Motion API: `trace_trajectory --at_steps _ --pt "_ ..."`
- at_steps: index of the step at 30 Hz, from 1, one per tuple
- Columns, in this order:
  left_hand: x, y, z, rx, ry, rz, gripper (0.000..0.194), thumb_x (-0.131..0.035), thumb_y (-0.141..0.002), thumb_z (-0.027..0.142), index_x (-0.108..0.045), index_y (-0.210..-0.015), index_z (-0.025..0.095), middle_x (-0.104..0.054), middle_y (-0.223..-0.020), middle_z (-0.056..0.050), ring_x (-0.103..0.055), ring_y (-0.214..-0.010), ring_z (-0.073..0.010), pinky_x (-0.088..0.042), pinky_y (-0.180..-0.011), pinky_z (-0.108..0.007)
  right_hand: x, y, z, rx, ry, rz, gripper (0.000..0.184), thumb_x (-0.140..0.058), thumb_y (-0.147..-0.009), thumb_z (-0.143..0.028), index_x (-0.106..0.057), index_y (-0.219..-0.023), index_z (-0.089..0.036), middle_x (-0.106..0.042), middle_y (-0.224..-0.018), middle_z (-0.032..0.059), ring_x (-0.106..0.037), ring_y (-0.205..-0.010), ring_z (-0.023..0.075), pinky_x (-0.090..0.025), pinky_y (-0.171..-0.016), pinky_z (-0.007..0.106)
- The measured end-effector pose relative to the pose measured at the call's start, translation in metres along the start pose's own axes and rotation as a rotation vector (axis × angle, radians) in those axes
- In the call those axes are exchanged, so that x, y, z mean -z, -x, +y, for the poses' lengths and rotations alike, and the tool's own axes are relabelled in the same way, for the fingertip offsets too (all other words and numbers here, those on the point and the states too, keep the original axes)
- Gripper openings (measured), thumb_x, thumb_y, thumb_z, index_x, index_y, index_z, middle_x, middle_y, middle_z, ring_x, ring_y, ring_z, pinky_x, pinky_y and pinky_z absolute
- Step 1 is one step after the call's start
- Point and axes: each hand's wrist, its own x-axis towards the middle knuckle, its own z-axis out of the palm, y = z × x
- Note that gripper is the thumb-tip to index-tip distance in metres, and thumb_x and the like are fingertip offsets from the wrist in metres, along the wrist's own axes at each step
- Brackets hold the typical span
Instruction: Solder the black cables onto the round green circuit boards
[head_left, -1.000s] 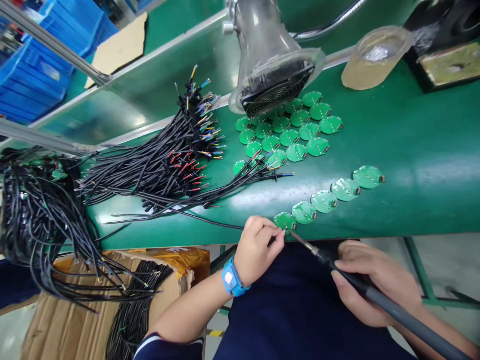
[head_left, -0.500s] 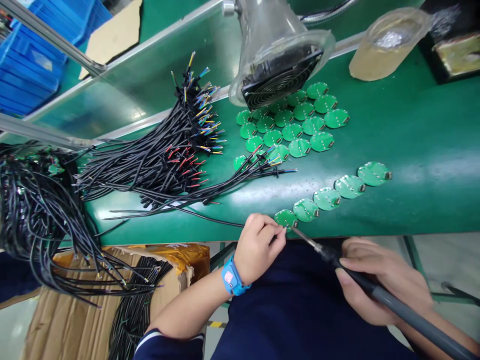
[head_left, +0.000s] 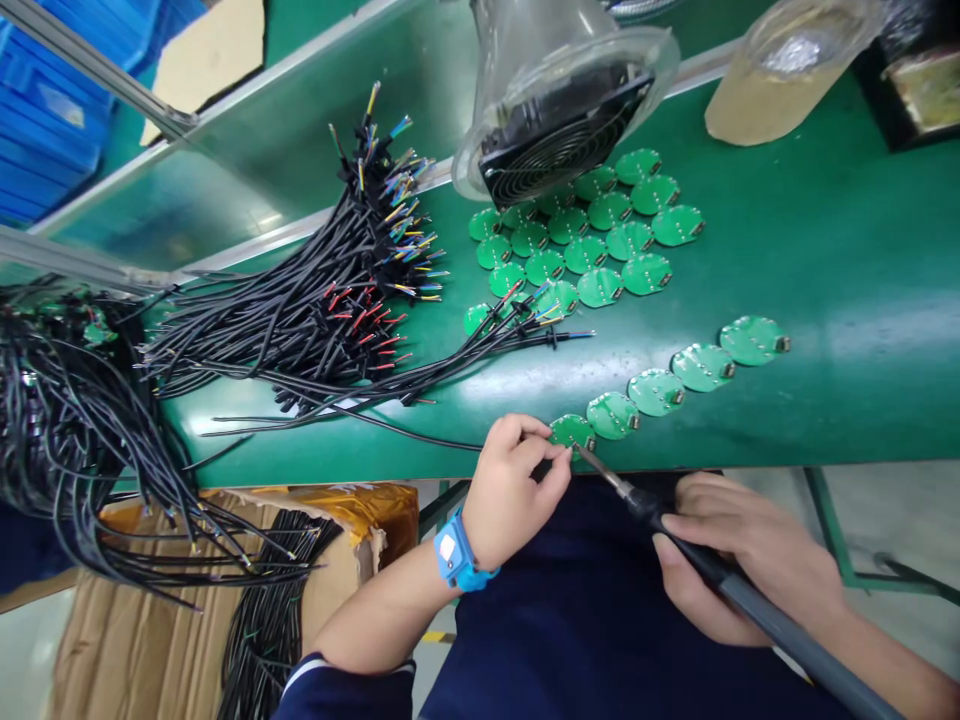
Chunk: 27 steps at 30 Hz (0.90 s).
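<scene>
left hand (head_left: pixel 516 488) pinches a thin black wire (head_left: pixel 420 436) at the nearest round green board (head_left: pixel 571 431); right hand (head_left: pixel 739 565) grips the soldering iron (head_left: pixel 675 535), tip touching that board.

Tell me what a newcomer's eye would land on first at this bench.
First, the sprawl of black cables with coloured stripped ends, spread over the left of the green bench. Next, the cluster of round green circuit boards under the clear-hooded fan, with a row of five nearer the front edge. At that edge, the left hand pinches at the nearest board while the right hand points a soldering iron at it.
</scene>
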Motion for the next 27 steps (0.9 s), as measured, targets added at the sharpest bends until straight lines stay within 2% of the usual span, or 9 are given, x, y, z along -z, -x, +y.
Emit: trace_trajectory --at_steps 8,11,13,17,27 --pt "0.0 -0.001 0.004 0.081 0.022 -0.005 0.007 -0.058 -0.08 0.019 -0.061 -0.075 0.015 -0.053 -0.093 -0.006 -0.054 -0.089 -0.0156 -0.048 -0.081 -0.031 0.0 -0.003 -0.007 -0.024 0.025 -0.001 0.023 -0.055 -0.07 -0.009 -0.04 -0.057 -0.022 -0.041 -0.048 -0.0047 -0.042 -0.044 0.0091 -0.039 -0.044 0.025" --pt "0.002 -0.004 0.007 0.109 0.018 -0.039 0.008 -0.057 -0.08 0.019 -0.061 -0.073 0.016 -0.052 -0.092 -0.006 -0.054 -0.087 -0.0155 -0.048 -0.08 -0.031 0.003 0.002 -0.003 -0.057 -0.083 0.099 0.015 -0.056 -0.07 -0.009 -0.048 -0.072 -0.022 -0.046 -0.054 -0.0043 -0.047 -0.048 0.0103 -0.045 -0.049 0.026" --pt "0.003 -0.006 0.008 0.119 0.02 -0.065 0.009 -0.057 -0.08 0.019 -0.06 -0.072 0.016 -0.051 -0.091 -0.006 -0.054 -0.086 -0.0152 -0.048 -0.08 -0.031 0.005 0.007 0.001 -0.092 -0.178 0.179 0.021 -0.056 -0.069 -0.008 -0.052 -0.085 -0.021 -0.05 -0.058 -0.0032 -0.053 -0.053 0.0125 -0.049 -0.053 0.028" --pt "0.005 -0.009 0.009 0.122 0.026 -0.079 0.009 -0.058 -0.079 0.018 -0.06 -0.071 0.016 -0.051 -0.089 -0.005 -0.054 -0.084 -0.0149 -0.048 -0.079 -0.031 0.004 0.011 0.009 -0.158 -0.226 0.28 0.025 -0.059 -0.068 -0.01 -0.055 -0.09 -0.021 -0.058 -0.069 0.0018 -0.061 -0.064 0.0173 -0.052 -0.059 0.032" --pt "0.006 -0.01 0.01 0.157 0.053 -0.087 0.012 -0.057 -0.08 0.017 -0.06 -0.069 0.015 -0.051 -0.088 -0.005 -0.054 -0.083 -0.0132 -0.048 -0.079 -0.029 -0.004 0.003 0.013 -0.099 -0.322 0.241 0.033 -0.06 -0.065 -0.003 -0.056 -0.093 -0.02 -0.054 -0.064 -0.0009 -0.056 -0.058 0.0144 -0.052 -0.058 0.035"
